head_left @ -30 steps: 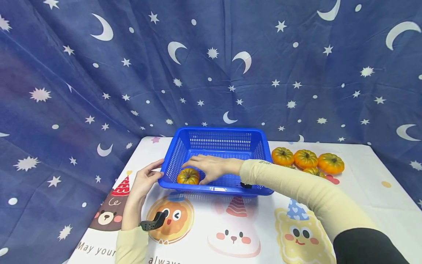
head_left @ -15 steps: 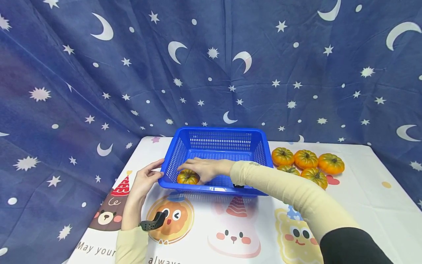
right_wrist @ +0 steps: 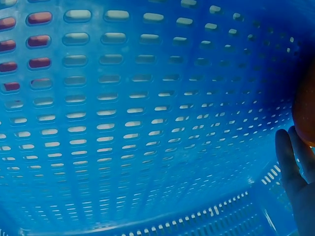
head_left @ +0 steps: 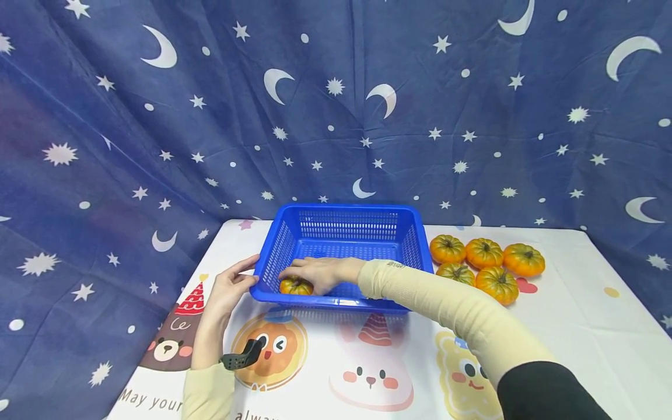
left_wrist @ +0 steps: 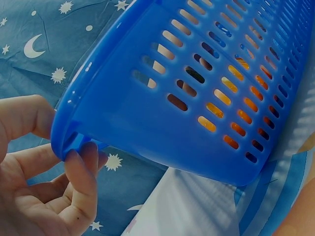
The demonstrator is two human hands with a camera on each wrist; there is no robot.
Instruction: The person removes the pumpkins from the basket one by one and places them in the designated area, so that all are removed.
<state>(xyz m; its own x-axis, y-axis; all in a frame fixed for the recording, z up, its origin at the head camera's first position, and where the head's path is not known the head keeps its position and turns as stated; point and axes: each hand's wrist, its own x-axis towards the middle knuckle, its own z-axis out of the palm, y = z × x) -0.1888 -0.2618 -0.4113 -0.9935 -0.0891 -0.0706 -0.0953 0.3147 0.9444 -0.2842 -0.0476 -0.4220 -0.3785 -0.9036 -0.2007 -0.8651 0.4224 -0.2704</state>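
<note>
A blue plastic basket [head_left: 346,303] with slotted walls stands on the table. At its left rim my left hand [head_left: 231,289] pinches the edge between thumb and fingers; the left wrist view shows this hand [left_wrist: 54,182] close up, with the fingertips under the lip. Inside the basket's near left corner sits a small orange-green pumpkin [head_left: 296,286]. My right hand [head_left: 321,274] reaches into the basket and grips this pumpkin from above. Only an edge of the pumpkin [right_wrist: 306,105] appears in the right wrist view, beside the fingertips. Through the wall slots its orange skin shows in the left wrist view.
Right of the basket, several more pumpkins [head_left: 484,253] lie in two rows on the printed tablecloth [head_left: 572,326]. My right forearm [head_left: 446,300] crosses over the basket's right rim. A dark blue curtain [head_left: 336,116] with moons and stars hangs behind the table.
My right hand has moved a little left and lower, closing over the pumpkin, which now shows less. The forearm shifted left, uncovering more of the front-row pumpkins. My left hand keeps its hold.
</note>
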